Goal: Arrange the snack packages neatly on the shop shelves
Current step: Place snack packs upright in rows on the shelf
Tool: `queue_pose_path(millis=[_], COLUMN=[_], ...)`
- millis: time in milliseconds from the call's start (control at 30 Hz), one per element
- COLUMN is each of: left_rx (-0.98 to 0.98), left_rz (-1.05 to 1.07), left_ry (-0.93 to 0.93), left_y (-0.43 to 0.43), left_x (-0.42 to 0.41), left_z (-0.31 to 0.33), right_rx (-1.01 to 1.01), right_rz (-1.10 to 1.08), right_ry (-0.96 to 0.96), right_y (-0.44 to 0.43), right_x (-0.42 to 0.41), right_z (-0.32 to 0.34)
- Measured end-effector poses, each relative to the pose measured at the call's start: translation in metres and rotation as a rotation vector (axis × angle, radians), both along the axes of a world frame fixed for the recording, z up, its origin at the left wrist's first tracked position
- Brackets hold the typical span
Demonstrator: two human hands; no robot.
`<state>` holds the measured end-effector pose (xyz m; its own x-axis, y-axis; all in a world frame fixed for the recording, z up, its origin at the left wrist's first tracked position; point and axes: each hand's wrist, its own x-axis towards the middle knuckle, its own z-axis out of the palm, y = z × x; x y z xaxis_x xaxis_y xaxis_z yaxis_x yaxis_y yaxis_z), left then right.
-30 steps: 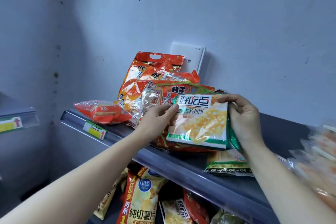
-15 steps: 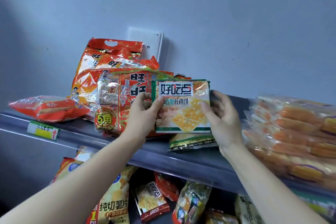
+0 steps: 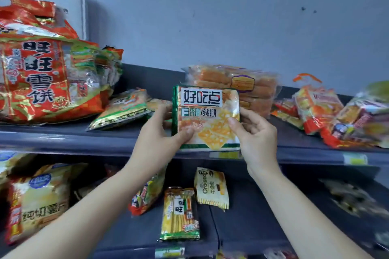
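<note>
Here, both hands hold a flat, square, glossy biscuit packet upright above the dark upper shelf. The left hand pinches its green left edge; the right hand curls fingers round its right edge. Crinkly red foil bag sits left.

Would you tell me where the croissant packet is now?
In the head view, the croissant packet stands on the lower shelf, right of the breadstick packet, below the held biscuit packet.
</note>
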<state>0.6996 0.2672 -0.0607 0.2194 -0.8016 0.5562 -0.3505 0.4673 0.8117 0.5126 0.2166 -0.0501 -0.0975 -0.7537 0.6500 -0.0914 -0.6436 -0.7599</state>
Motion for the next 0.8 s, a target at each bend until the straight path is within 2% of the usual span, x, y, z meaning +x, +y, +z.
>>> queue_pose_path(millis=[200, 433, 800], left_rx=[0.185, 0.336, 0.609], left_rz=[-0.121, -0.202, -0.200], left_ry=[0.048, 0.080, 0.061], left_y=[0.005, 0.005, -0.058], left_x=[-0.120, -0.244, -0.345], left_z=[-0.045, -0.110, -0.192], right_rx=[0.090, 0.271, 0.633], right_rz=[-0.099, -0.213, -0.252], right_ry=[0.014, 0.117, 0.253], right_y=[0.022, 0.034, -0.015], right_x=[-0.128, -0.251, -0.344], right_z=[-0.036, -0.096, -0.181])
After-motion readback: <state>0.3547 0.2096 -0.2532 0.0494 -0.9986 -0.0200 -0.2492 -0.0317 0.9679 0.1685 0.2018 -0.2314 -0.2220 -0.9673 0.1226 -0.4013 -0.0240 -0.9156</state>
